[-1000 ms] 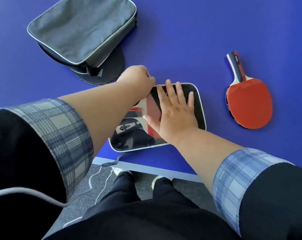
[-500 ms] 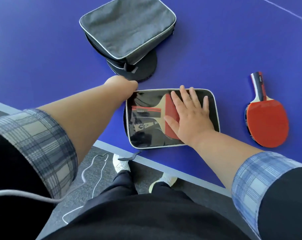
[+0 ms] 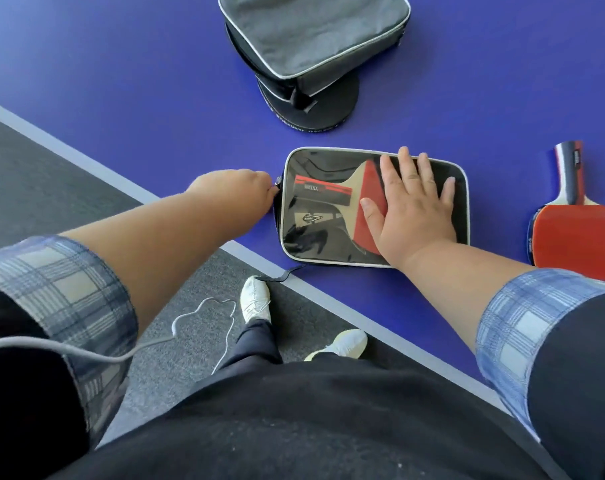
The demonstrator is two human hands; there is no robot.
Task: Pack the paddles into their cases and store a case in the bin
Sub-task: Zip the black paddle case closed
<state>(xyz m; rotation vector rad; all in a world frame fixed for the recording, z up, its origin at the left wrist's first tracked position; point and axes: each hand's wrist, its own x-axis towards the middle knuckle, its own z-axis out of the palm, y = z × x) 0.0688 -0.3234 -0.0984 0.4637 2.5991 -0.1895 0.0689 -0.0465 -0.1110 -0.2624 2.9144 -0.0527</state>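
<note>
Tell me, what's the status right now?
Left hand pinching zipper pull. Right hand flat on clear-front case. Second paddle unpacked.

Deep blue table-tennis tabletop (image 3: 128, 81) edged with a pale line (image 3: 86, 160) along its near border, set above grey speckled carpet floor (image 3: 34, 188), a thin grey cable (image 3: 204, 306) looping loosely over it, all under soft, even daylight.
</note>
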